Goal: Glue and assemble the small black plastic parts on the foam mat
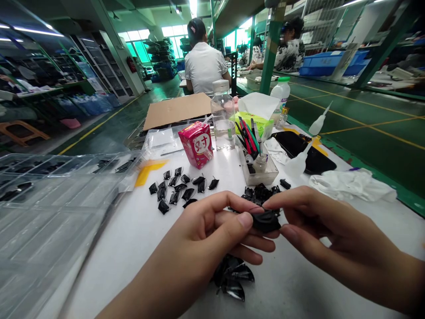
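Just in front of a clear plastic box of tools [259,173] on the white table [146,248], a black rounded part [266,221] is held clear of the surface between the left hand [206,235] and the right hand [335,230]. Both hands are narrowly closed, with its edges pinched by the fingertips [246,220]. A heap of black pieces [260,194] is gathered at the box's front edge, black foil-like pieces [230,277] are piled nearer the body, and small black pieces [179,188] are scattered to the box's left. A plastic dropper bottle [297,164] is laid to its right. The part could be dropped if the pinch were loosened, and it would be hard to pick out among the similar black pieces. It could be bent if pinched too hard. The dropper bottle could be knocked by a wide movement of the right hand.
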The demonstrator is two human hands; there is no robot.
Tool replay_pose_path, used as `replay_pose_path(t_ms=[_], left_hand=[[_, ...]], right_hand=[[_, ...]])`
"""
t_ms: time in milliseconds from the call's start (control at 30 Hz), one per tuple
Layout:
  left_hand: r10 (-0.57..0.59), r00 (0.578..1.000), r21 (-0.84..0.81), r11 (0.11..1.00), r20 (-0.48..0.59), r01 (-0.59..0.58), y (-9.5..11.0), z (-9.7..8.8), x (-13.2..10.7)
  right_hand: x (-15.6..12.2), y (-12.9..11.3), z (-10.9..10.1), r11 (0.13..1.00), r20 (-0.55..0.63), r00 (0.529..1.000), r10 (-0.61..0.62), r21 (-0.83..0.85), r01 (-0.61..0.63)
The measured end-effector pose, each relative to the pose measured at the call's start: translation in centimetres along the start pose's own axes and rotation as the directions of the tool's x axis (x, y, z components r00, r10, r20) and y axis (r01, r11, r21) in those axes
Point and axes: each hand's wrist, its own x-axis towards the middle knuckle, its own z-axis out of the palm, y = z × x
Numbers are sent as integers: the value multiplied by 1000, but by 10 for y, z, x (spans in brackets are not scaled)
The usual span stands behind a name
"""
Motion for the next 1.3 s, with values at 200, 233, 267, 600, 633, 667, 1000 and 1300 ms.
replay_pose_path(t_ms=[200,233,267,600,633,667,1000,1300], left_hand=[[-15,1000,-6,1000,3,15,-1,0,-2],[-15,1000,-8,1000,0,15,-1,0,-2],[-16,1000,-10,1000,0,16,-1,0,-3],[7,999,71,997,-34,-5,-1,2,-2],[7,999,89,996,-40,-3,-1,2,-2],[4,999,111,994,-43,1,-2,2,-2],[-87,995,326,940,-40,95,-1,-2,0],[131,929,806,549,-345,222,39,-61,-4]], right_hand=[[0,0,-1,1000,-6,1000,-1,21,2],[0,0,-1,1000,-1,1000,1,27,-1],[0,-1,-1,1000,3,1000,3,31,-3],[2,0,1,999,-11,999,-48,-17,48],[1,0,1,998,-2,998,-57,-29,57],[1,0,0,997,8,998,-69,-35,69],[2,2,5,975,59,987,-147,-159,155],[-3,8,3,939,52,984,-171,-294,179]])
